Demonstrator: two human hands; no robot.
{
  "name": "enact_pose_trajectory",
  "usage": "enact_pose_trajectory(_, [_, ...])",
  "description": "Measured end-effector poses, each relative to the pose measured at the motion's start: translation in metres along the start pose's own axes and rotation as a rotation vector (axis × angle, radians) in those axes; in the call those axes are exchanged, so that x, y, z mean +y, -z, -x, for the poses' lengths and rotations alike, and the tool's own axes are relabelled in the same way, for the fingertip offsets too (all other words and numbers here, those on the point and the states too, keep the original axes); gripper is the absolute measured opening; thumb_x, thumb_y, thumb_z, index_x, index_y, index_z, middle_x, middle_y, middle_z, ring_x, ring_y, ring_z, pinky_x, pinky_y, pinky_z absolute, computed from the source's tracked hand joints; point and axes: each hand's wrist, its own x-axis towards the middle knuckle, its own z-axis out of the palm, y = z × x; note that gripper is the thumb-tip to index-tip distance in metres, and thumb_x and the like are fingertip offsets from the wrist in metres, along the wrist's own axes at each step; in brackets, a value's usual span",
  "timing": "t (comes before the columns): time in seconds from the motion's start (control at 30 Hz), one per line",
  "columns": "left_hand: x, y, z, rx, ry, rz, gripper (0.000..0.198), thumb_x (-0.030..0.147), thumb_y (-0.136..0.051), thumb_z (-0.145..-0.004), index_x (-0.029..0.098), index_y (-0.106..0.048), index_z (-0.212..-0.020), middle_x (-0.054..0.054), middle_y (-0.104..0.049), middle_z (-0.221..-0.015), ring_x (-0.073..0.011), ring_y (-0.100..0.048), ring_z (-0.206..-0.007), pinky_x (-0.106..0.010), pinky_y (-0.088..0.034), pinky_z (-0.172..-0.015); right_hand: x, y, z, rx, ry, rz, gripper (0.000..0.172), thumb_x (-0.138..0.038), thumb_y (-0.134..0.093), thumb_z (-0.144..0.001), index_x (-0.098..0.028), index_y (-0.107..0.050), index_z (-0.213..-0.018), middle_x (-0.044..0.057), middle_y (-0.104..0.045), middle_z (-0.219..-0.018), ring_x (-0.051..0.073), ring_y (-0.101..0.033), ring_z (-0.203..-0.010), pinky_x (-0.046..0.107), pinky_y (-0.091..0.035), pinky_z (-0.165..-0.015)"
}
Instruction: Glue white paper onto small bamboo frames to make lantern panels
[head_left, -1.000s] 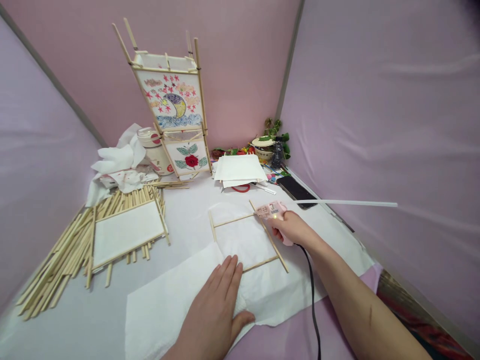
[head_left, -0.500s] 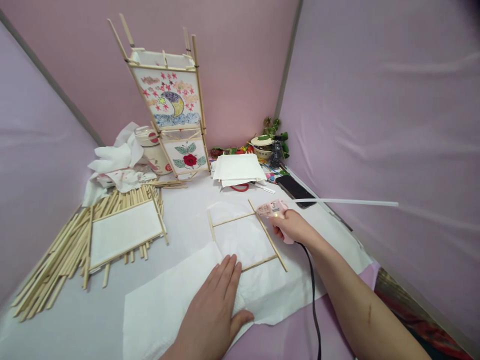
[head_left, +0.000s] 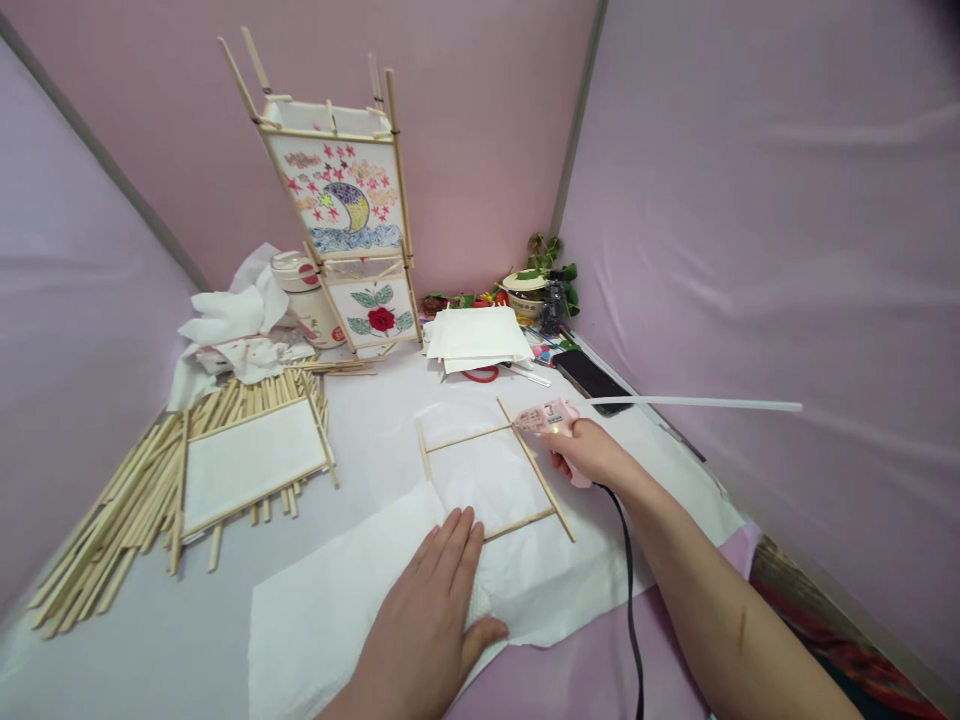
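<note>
My right hand grips a pink glue gun, its nozzle at the upper right corner of a wooden stick frame. A long white glue stick sticks out of the gun's back, and a black cord hangs from its handle. My left hand lies flat, fingers stretched out, on white tissue paper, over the frame's lower left corner. Thin white sheeting lies under the frame.
A finished-looking frame with white paper rests on a pile of sticks at the left. Behind stand a decorated lantern, a paper stack, a phone and a lidded cup.
</note>
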Motion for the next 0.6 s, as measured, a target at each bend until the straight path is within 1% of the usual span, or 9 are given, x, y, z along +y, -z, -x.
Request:
enact_pose_trajectory(0.23, [-0.0003,0.0001,-0.0006,-0.003,-0.008,-0.017,0.092,0.061,-0.049,-0.089,0.016,-0.002,-0.154,-0.013,-0.035,-0.151,-0.0288,-0.038,-0.137,-0.043,-0.044,-0.104,0.0015,0.0012,0.0005,-0.014,0.001,-0.002,0.032,-0.036,-0.055,-0.077,-0.016,-0.060,-0.053,0.004,-0.061,-0.048,0.014,-0.057,-0.043,0.023,-0.042,-0.045])
enact_pose_trajectory(0.3, [-0.0004,0.0001,-0.0008,-0.008,-0.007,-0.015,0.091,0.061,-0.049,-0.090,0.016,-0.002,-0.154,-0.013,-0.035,-0.151,-0.0287,-0.038,-0.137,-0.043,-0.044,-0.105,0.0015,0.0021,0.0005,0.014,-0.004,0.003,0.034,-0.038,-0.057,-0.077,-0.016,-0.060,-0.051,0.004,-0.061,-0.049,0.015,-0.056,-0.042,0.023,-0.041,-0.043])
enact_pose_trajectory(0.4, [-0.0006,-0.0002,-0.0008,-0.012,-0.007,-0.017,0.091,0.061,-0.048,-0.090,0.017,0.000,-0.154,-0.013,-0.036,-0.151,-0.0285,-0.039,-0.137,-0.043,-0.044,-0.104,0.0016,0.0037,0.0006,0.082,0.006,-0.024,0.031,-0.036,-0.058,-0.076,-0.016,-0.061,-0.052,0.005,-0.062,-0.050,0.015,-0.057,-0.043,0.024,-0.041,-0.043])
enact_pose_trajectory(0.5, [-0.0008,-0.0008,-0.0004,-0.018,-0.001,-0.018,0.092,0.061,-0.047,-0.090,0.017,0.001,-0.154,-0.013,-0.035,-0.151,-0.0282,-0.039,-0.137,-0.043,-0.044,-0.104,0.0033,0.0049,0.0014,0.100,0.045,-0.183,0.027,-0.032,-0.057,-0.078,-0.015,-0.064,-0.059,0.004,-0.061,-0.052,0.014,-0.056,-0.045,0.023,-0.043,-0.044])
enact_pose_trajectory(0.6, [-0.0008,-0.0016,0.0004,-0.019,0.006,-0.014,0.092,0.060,-0.048,-0.090,0.017,0.002,-0.154,-0.013,-0.035,-0.151,-0.0284,-0.039,-0.137,-0.043,-0.045,-0.104,0.0081,0.0059,0.0050,0.100,0.026,-0.534,0.019,-0.031,-0.060,-0.080,-0.015,-0.067,-0.075,0.004,-0.066,-0.067,0.012,-0.057,-0.053,0.021,-0.045,-0.046])
